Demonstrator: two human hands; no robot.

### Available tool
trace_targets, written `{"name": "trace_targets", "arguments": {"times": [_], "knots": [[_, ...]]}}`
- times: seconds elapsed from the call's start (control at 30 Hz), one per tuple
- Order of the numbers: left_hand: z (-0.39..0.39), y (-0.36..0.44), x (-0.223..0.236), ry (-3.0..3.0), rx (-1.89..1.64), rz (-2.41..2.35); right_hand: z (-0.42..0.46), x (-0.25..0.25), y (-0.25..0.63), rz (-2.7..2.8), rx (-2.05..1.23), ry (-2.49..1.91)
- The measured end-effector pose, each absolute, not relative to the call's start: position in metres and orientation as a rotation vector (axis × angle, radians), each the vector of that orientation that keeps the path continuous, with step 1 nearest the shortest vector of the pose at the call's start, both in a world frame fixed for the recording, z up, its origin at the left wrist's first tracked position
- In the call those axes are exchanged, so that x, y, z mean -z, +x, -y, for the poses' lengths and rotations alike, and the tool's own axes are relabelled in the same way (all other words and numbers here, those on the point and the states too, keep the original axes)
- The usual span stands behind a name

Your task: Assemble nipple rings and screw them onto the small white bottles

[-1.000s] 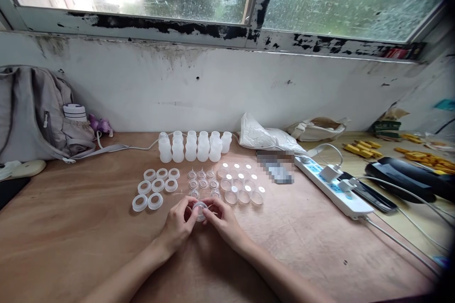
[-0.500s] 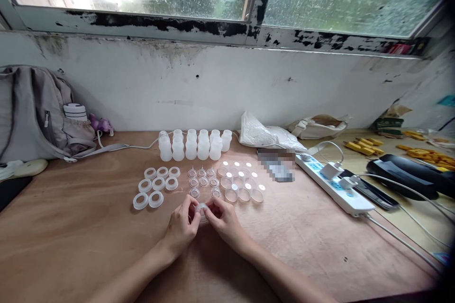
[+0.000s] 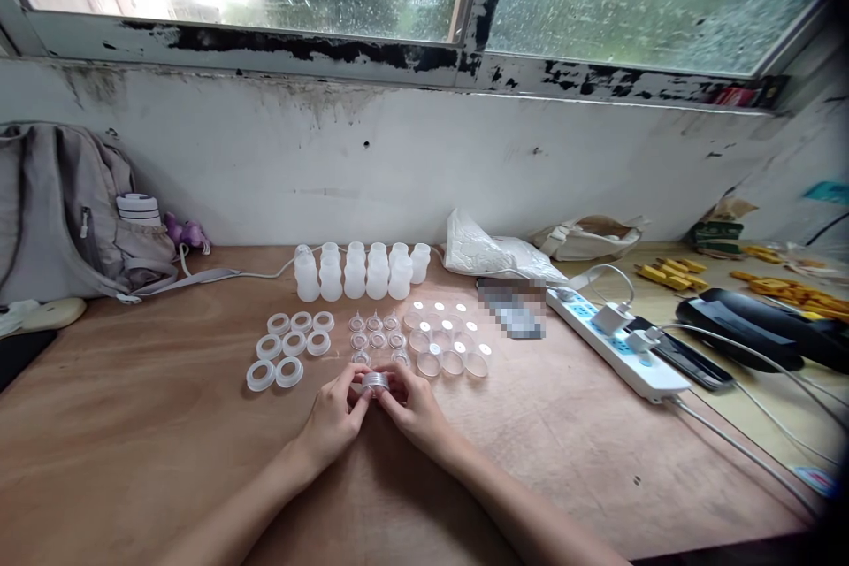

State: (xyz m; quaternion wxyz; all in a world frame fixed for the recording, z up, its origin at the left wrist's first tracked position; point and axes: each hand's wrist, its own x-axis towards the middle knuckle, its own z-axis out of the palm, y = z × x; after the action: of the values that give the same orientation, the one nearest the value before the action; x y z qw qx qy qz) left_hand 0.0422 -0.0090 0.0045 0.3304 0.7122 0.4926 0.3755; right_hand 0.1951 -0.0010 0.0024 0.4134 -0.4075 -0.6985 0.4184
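My left hand and my right hand meet at the table's near middle, closed on a translucent plastic ring with ridged sides. Thumbs press its near side and fingertips curl round the far side; whether another part sits inside it I cannot tell. Just beyond my fingers lie several small clear teat-like pieces in rows, the nearest partly covered by my hands. Left of them rest several translucent rings. Several clear round caps with white dots stand to the right.
Several frosted white bottles stand in rows at the back. A white power strip with plugs and cables lies right, beside a dark phone. White plastic bags lie by the wall. A grey backpack sits at the left.
The ring has tilted between my fingers, so its ridged side now faces me. Both hands have shifted slightly, with the right fingers further round the far side. The view has moved a little.
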Motion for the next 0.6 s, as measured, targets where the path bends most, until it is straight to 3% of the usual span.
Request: {"name": "trace_targets", "arguments": {"times": [0.6], "knots": [[0.0108, 0.0437, -0.0008, 1.866, -0.986, -1.376, -0.0016, 0.0061, 0.1936, 1.761, -1.075, -0.973]]}}
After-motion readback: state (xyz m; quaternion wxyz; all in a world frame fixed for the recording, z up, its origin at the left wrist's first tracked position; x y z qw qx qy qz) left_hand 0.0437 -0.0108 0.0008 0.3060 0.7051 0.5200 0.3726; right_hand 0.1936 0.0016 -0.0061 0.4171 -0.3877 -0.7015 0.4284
